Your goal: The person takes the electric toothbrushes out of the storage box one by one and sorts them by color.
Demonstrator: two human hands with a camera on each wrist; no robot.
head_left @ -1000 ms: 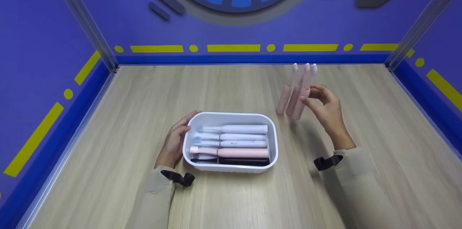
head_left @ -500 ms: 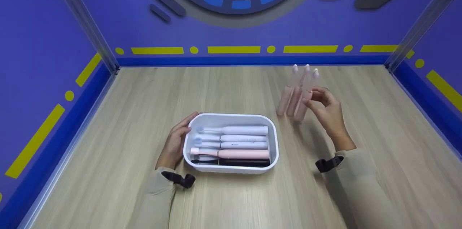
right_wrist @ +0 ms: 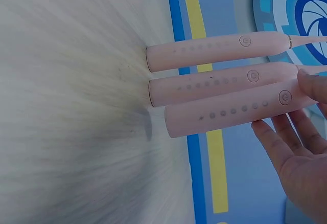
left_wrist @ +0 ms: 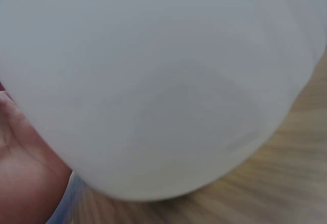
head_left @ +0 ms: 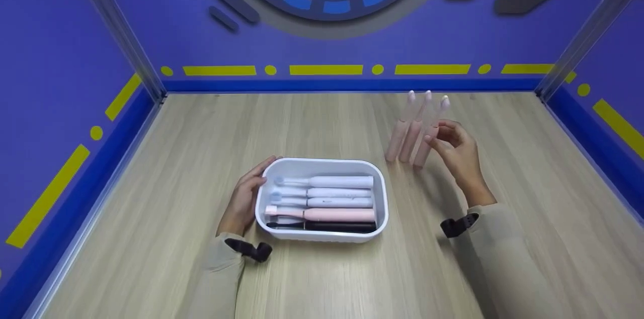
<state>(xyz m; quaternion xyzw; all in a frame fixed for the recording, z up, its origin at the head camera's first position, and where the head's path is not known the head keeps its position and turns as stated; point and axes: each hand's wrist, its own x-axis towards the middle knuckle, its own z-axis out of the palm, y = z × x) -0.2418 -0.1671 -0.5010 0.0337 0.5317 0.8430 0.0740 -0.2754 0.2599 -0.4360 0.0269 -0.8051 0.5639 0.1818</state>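
Observation:
A white tray [head_left: 383, 193] sits mid-table with several electric toothbrushes lying in it: white ones [head_left: 327, 180], a pink one [head_left: 332, 214] and a black one [head_left: 342, 227]. My left hand [head_left: 245, 197] rests against the tray's left end; in the left wrist view the tray wall [left_wrist: 163, 81] fills the picture beside my palm [left_wrist: 20, 173]. Three pink toothbrushes stand upright behind and to the right of the tray. My right hand [head_left: 433, 136] pinches the rightmost one [head_left: 422, 154], which leans right. The right wrist view shows that brush [right_wrist: 230, 112] between thumb and fingers [right_wrist: 271, 137], next to the other two [right_wrist: 214, 50] [right_wrist: 214, 84].
The wooden table [head_left: 322, 278] is walled in by blue panels with yellow stripes at the back [head_left: 322, 70] and on both sides. Metal posts [head_left: 151, 82] stand in the back corners.
The rightmost standing pink toothbrush has tilted and shifted a little to the right, away from the other two, with my right hand on it. The left hand and tray stay put.

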